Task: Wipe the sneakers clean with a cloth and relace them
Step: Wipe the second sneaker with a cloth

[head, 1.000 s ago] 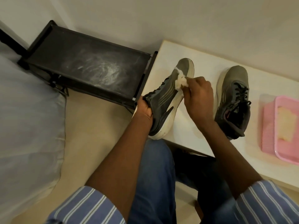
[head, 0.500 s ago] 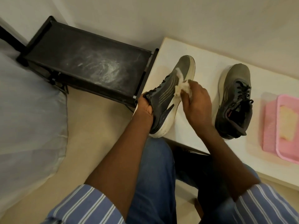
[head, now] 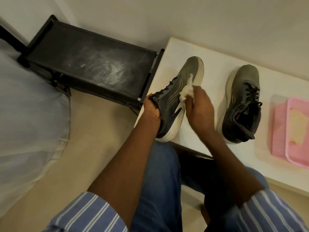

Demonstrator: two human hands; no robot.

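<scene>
A: Start with the big things. What is where?

B: A bed (head: pixel 25 104) fills the left of the frame, a dusty black rack (head: pixel 90 64) sits upper left, and the white bench (head: pixel 215 52) runs across the right with a pink tray (head: pixel 282 131) at the right edge. Two grey sneakers are on the bench: the held sneaker (head: pixel 177 97) at centre, tipped onto its side, and the other sneaker (head: pixel 242 102) upright, right of centre, laces tied.

A: Which way does the held one point?

B: Toe toward the upper right, heel toward the lower left, overhanging the bench edge; its long axis runs diagonally.

A: And the hands?

B: The left hand (head: pixel 152 108) grips the collar. The right hand (head: pixel 199 108) is bunched round a white cloth (head: pixel 237 94)... rather, the cloth (head: pixel 236 93) is wrong; the cloth (head: pixel 187 94) presses the side panel just above the sole.

A: Advice?

B: Probably stroke along the long axis, keep the collar braced, and refold to a clean face.
</scene>
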